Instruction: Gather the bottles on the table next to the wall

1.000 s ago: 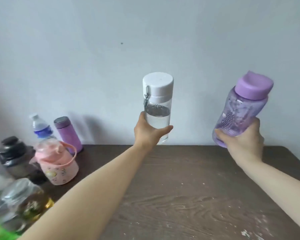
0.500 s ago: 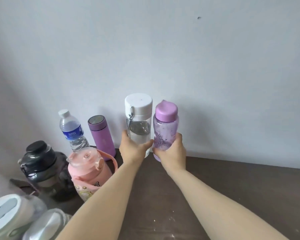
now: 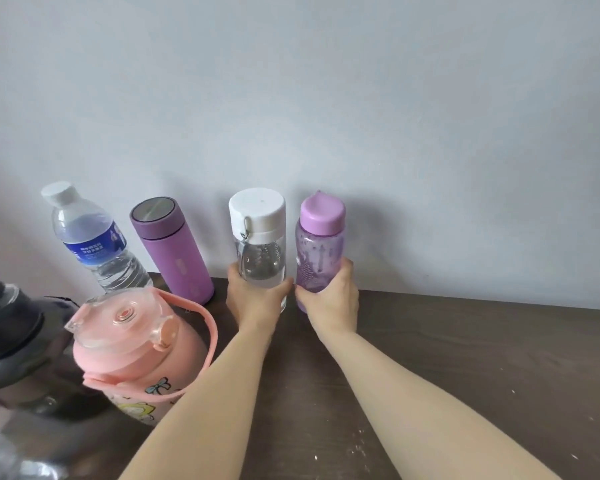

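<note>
This looks like a room in a home rather than a shop or lab. A dark wood-grain worktop [image 3: 465,358], flecked with pale specks near the right, is pushed against a plain, unadorned pale wall [image 3: 326,98]. What stands on it is personal drinkware of mixed kinds: a clear plastic water bottle [image 3: 94,244] with a blue label, a purple insulated flask [image 3: 174,251], a pink jug [image 3: 136,358] with a cartoon print and carry strap (a child's style of thing), and a dark smoky jug [image 3: 11,341] at the left edge. Nothing matches or bears a price tag.
</note>
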